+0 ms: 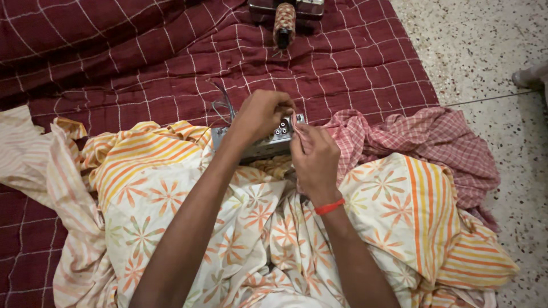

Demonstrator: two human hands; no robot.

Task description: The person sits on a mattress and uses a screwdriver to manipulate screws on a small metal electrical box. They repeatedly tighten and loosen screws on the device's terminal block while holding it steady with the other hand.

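My left hand (261,114) and my right hand (314,157) meet over a small grey metal box (268,142) with round sockets on its face. Both pinch the edge of a pink checked cloth (422,142) right at the box's corner. A red band circles my right wrist. The box rests on a white cloth with orange flowers and stripes (171,188) that covers my lap. Thin wires (224,105) rise behind the box.
A maroon checked quilt (142,57) lies under everything. A spool of thread (284,23) and a metal tin (308,7) sit at its far edge. Speckled stone floor (491,51) runs along the right, with a thin cord across it.
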